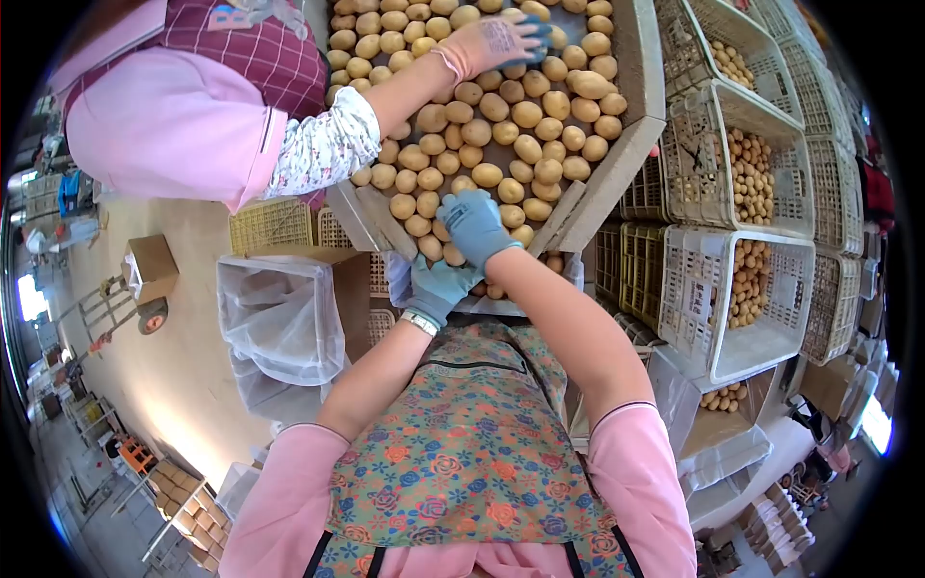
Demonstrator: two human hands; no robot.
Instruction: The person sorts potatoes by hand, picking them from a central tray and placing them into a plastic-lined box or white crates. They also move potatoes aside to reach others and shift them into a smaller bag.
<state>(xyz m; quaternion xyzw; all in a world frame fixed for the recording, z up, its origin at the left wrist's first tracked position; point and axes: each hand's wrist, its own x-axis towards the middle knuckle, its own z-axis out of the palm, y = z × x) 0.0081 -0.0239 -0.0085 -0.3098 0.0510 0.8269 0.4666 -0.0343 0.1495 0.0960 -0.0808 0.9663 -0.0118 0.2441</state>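
We handle potatoes [527, 114] at the tray's [617, 173] six o'clock.
Left hand [441, 289], right hand [472, 227]: we can't tell either's grip; shifting wants care.

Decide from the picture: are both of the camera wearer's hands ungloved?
No, the left hand and the right hand are both gloved in light blue up to the wrist.
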